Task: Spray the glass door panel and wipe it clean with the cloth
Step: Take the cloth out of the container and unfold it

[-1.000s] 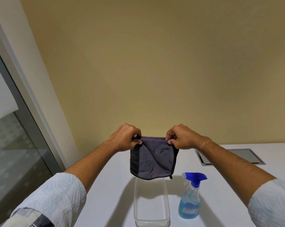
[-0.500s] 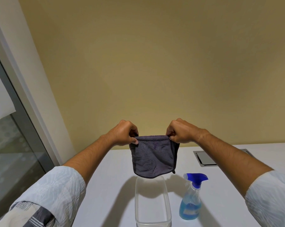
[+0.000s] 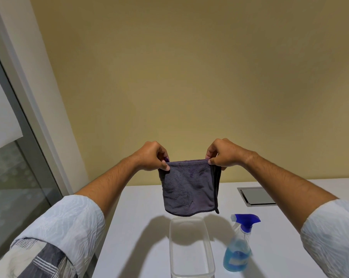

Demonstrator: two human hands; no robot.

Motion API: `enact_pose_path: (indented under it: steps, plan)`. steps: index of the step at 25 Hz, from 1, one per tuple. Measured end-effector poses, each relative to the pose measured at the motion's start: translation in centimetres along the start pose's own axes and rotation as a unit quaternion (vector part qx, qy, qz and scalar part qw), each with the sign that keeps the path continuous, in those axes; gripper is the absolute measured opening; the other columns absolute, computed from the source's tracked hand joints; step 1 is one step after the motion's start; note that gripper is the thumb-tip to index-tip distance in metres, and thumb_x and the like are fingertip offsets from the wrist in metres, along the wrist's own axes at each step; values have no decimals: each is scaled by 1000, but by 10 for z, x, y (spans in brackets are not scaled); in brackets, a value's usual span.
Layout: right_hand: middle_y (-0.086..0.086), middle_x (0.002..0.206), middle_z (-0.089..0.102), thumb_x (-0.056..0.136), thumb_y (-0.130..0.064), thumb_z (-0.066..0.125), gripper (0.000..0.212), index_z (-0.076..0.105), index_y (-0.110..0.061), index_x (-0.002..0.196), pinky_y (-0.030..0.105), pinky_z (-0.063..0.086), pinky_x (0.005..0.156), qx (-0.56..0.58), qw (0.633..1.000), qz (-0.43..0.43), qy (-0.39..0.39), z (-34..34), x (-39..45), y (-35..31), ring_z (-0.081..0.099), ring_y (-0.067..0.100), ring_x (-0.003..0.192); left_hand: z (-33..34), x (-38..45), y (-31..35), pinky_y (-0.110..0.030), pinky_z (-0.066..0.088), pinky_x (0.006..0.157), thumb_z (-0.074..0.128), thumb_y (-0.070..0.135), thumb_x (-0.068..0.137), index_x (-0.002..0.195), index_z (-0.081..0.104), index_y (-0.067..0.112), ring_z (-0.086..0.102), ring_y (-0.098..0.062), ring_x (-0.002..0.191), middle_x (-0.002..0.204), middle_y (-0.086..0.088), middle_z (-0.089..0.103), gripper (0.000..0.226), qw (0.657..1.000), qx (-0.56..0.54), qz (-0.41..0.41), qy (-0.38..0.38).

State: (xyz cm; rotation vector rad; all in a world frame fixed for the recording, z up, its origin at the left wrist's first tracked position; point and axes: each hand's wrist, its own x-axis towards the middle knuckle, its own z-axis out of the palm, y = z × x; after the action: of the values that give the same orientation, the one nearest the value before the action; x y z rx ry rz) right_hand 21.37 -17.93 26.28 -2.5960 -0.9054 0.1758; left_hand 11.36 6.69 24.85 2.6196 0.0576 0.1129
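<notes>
A dark grey cloth [image 3: 187,189] hangs folded in the air above the white table, held by its top corners. My left hand [image 3: 152,156] pinches the left corner and my right hand [image 3: 222,154] pinches the right corner. A spray bottle [image 3: 239,245] with blue liquid and a blue trigger head stands on the table to the lower right of the cloth, untouched. The glass door panel [image 3: 15,193] runs along the left edge of the view, in a grey frame.
A clear plastic tub [image 3: 190,249] stands on the white table [image 3: 141,227] right under the cloth. A metal flap [image 3: 256,196] is set into the tabletop at the right. A yellow wall rises behind the table.
Both hands have lifted the cloth slightly higher above the tub, and the cloth is stretched a little flatter between them. The bottle and tub have not moved.
</notes>
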Motion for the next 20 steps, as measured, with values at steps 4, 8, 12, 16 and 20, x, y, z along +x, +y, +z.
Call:
enact_pose_path:
  steps: [4,8,12,16,20]
  plan:
    - [9,90,70,87,-3,69,7,74,-5,92,24,59,53,27,1000,14,-4,1,-1,-9,70,14,67,-5,-3,-5,-13,41,57,86,19,71,86,76,15,57,1,62,68,10,66,18,1000,4,4,5]
    - [5,86,72,85,-4,73,9,75,-9,92,23,60,61,31,999,24,-11,2,-2,-16,70,7,60,-9,-7,-9,-11,38,54,86,20,71,86,75,15,54,0,59,66,10,63,19,1000,10,9,17]
    - [4,81,75,78,-6,81,12,76,-11,88,22,60,64,41,999,21,-21,2,-5,-21,73,10,63,-14,-11,-11,-18,45,61,86,22,71,88,76,14,61,-7,70,77,3,69,21,999,20,5,29]
    - [2,78,74,77,-7,82,11,76,-13,84,22,60,62,56,998,15,-5,-1,-7,-27,73,12,64,-18,-19,-10,-18,46,62,86,22,71,88,75,14,63,-8,72,77,5,69,22,999,32,-4,33]
    - [-8,77,73,74,-17,85,13,78,-21,83,16,49,63,10,1000,-16,11,-7,-6,-31,67,3,72,-24,-29,-5,-18,45,60,86,23,71,87,75,14,63,-8,70,74,6,67,22,997,52,-17,50]
